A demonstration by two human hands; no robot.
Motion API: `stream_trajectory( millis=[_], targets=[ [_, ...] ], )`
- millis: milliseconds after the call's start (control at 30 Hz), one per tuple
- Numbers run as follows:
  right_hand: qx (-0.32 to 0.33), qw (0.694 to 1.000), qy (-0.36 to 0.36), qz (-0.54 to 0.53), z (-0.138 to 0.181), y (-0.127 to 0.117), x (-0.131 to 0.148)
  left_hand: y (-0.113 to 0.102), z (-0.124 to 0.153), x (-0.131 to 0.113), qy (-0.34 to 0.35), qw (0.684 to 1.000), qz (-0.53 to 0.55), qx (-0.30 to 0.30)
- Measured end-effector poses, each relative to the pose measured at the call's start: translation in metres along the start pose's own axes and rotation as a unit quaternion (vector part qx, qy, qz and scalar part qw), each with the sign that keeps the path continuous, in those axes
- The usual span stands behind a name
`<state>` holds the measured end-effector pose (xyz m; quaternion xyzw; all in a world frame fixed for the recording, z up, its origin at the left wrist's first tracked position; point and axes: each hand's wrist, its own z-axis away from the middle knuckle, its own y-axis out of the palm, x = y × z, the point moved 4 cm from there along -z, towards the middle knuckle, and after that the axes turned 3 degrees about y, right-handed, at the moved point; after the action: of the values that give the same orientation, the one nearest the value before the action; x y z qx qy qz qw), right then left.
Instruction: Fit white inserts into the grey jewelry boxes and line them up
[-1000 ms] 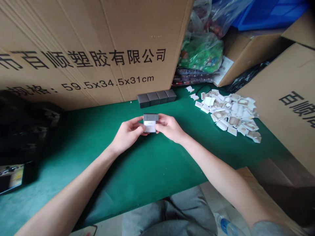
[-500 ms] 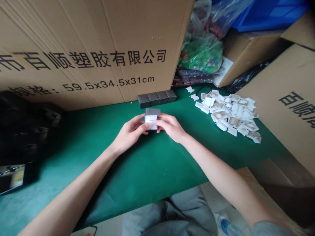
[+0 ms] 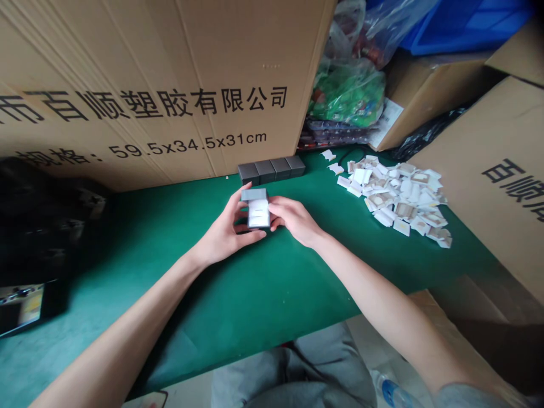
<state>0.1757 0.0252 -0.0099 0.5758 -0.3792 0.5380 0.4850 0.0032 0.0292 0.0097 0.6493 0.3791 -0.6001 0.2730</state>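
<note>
Grey on the outside and white within, a small box (image 3: 257,212) sits between the two hands near the middle of the green table (image 3: 263,289), its lid (image 3: 254,195) up on the far side. The right hand (image 3: 295,221) pinches the box at its right edge, thumb and forefinger close together. The left hand (image 3: 223,232) is at the left side, forefinger reaching up by the lid and thumb stretched out along the near edge; these two are wide apart around the box, and I cannot tell how firmly they press. Just beyond, four dark boxes (image 3: 272,169) stand side by side in a row in front of a big carton (image 3: 170,51) with black print. To the right lies a loose heap of white pieces (image 3: 399,195), with two thin white ones (image 3: 335,168) at its far left. Farther back on the right are plastic bags (image 3: 348,93), one with green contents, and a blue bin (image 3: 467,28). Black items (image 3: 38,226), too blurred to make out, stand at the far left. A bottle (image 3: 393,391) lies below the table's near edge, right of the person's grey trousers (image 3: 293,368).
</note>
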Motion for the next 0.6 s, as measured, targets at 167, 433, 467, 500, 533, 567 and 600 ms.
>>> stream_trajectory(
  millis=[167, 433, 467, 500, 533, 567, 600],
  targets=[
    [0.005, 1.000, 0.008, 0.009, 0.0015, 0.0010, 0.0032, -0.0002, 0.0001, -0.0007, 0.008, 0.999, -0.036, -0.017],
    [-0.025, 0.998, 0.001, 0.061, 0.0042, 0.0005, 0.0041, -0.0003, 0.0017, 0.0013, -0.007, 0.994, -0.110, -0.001],
    [-0.028, 0.997, 0.001, 0.065, 0.0040, 0.0001, 0.0034, -0.0007, 0.0018, 0.0015, -0.009, 0.993, -0.117, 0.001],
    [-0.029, 0.997, 0.001, 0.067, 0.0038, -0.0002, 0.0026, -0.0010, 0.0018, 0.0016, -0.010, 0.992, -0.122, 0.000],
    [-0.028, 0.997, 0.001, 0.069, 0.0036, -0.0004, 0.0018, -0.0013, 0.0018, 0.0016, -0.010, 0.992, -0.126, -0.001],
    [-0.028, 0.997, -0.001, 0.070, 0.0033, -0.0007, 0.0012, -0.0014, 0.0018, 0.0015, -0.009, 0.992, -0.128, -0.003],
    [-0.027, 0.997, -0.002, 0.072, 0.0031, -0.0010, 0.0008, -0.0015, 0.0018, 0.0015, -0.009, 0.991, -0.130, -0.005]
  ],
)
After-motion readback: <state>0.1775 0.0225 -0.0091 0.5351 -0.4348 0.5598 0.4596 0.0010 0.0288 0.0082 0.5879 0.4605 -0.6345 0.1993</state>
